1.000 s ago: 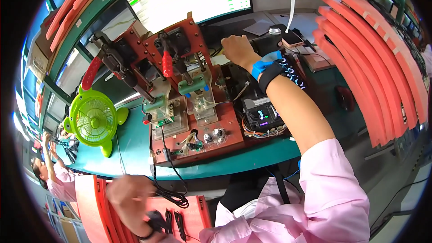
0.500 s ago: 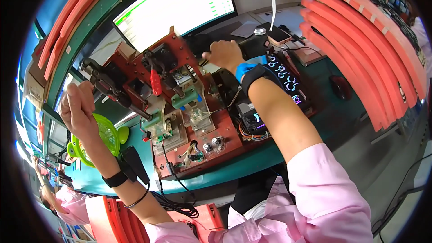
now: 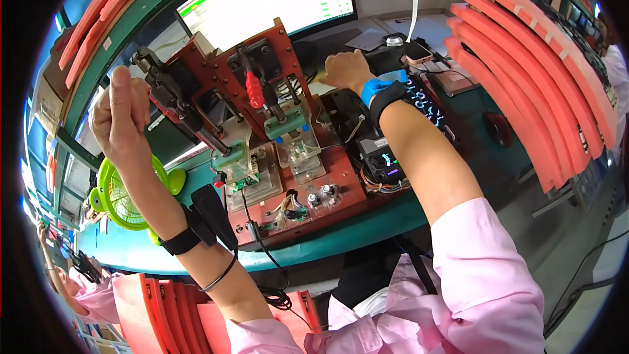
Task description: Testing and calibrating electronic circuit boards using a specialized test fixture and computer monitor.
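Observation:
My left hand (image 3: 121, 118) is raised at the left with its fingers curled and thumb pointing up; nothing shows in it. Just beside it is the black toggle clamp (image 3: 167, 85) of a red test fixture (image 3: 341, 180). A second clamp, with a red handle (image 3: 254, 89), stands to its right, and a green press block (image 3: 285, 123) sits under it. Circuit boards (image 3: 249, 174) lie in clear holders below the clamps. My right hand (image 3: 347, 69) is closed behind the fixture, back of the hand up; its fingertips are hidden. A blue band is on that wrist.
A lit monitor (image 3: 268, 0) stands behind. At left is a green fan (image 3: 128, 190); at right, a black device with lit displays (image 3: 386, 160), a mouse (image 3: 498, 128) and a phone (image 3: 418, 52). Stacked red foam trays (image 3: 531, 85) flank the bench. Cables hang in front.
My view has shifted, so the fixture sits further right in the picture. The left hand has risen slightly closer to the clamp's top. The right hand stays behind the fixture, still closed.

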`<state>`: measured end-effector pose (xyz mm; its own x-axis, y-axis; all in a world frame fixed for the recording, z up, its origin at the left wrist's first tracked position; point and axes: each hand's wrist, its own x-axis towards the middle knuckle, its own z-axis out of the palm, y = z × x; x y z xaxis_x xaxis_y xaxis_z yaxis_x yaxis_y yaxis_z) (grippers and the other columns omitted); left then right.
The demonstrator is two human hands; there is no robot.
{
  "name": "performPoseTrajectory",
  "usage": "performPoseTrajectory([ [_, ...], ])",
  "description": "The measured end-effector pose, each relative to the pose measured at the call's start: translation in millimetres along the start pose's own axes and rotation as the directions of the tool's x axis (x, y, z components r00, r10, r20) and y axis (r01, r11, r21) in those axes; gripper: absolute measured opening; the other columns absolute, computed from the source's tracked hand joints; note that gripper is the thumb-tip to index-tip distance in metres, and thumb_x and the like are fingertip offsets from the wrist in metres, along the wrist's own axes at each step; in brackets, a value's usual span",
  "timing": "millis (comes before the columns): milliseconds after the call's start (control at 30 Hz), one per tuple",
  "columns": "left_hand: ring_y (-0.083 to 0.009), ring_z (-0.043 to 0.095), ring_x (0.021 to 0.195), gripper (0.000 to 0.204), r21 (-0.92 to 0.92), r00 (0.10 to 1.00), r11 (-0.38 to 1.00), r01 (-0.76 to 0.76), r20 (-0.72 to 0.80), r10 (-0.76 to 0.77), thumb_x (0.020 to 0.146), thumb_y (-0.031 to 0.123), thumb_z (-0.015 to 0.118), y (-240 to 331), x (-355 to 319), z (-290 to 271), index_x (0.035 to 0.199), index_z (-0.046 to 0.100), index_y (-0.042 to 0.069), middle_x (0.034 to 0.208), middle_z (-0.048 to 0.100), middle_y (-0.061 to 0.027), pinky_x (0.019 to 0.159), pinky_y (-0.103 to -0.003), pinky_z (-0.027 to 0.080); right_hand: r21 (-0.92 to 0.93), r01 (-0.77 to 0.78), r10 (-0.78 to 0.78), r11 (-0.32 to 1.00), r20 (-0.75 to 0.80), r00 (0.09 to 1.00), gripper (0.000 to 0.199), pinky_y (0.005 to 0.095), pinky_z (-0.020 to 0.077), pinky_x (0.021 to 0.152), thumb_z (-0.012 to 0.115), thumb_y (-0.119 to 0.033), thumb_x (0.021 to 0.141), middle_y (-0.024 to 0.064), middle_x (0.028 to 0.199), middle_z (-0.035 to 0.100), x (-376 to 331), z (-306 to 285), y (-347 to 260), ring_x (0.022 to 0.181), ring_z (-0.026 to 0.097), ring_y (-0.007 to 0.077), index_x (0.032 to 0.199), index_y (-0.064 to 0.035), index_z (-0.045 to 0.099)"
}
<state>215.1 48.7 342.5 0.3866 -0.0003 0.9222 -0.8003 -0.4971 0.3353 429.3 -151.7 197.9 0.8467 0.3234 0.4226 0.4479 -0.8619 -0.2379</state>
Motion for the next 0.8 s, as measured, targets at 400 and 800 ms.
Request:
performPoseTrajectory([
  [400,-0.0068,0.027,0.041,0.046,-0.017,1.0,1.0,-0.012,-0.028,0.012,0.086,0.023,0.048,-2.1,0.5,0.1,0.044,0.036,0.008,0.042,0.029,0.0013,0.047,-0.023,0.026,0.059,-0.019,0.026,0.998,-0.115,0.993,0.033,0.0415,0.0406,0.074,0.051,-0.036,0.07,0.0142,0.078,0.06,1.4,0.7,0.1,0.078,0.057,0.0305,0.073,-0.0051,0.061],
  [800,-0.0072,0.027,0.042,0.045,0.012,1.0,1.0,-0.024,-0.003,0.024,0.086,0.022,0.047,0.2,-0.5,-2.1,0.045,0.036,0.007,0.042,0.029,0.001,0.047,-0.023,0.027,0.016,0.005,-0.004,1.0,-0.085,0.996,0.032,0.0411,0.0412,0.073,0.051,-0.035,0.07,0.0133,0.079,0.061,4.0,4.5,-0.3,0.078,0.058,0.0283,0.073,-0.0054,0.062],
])
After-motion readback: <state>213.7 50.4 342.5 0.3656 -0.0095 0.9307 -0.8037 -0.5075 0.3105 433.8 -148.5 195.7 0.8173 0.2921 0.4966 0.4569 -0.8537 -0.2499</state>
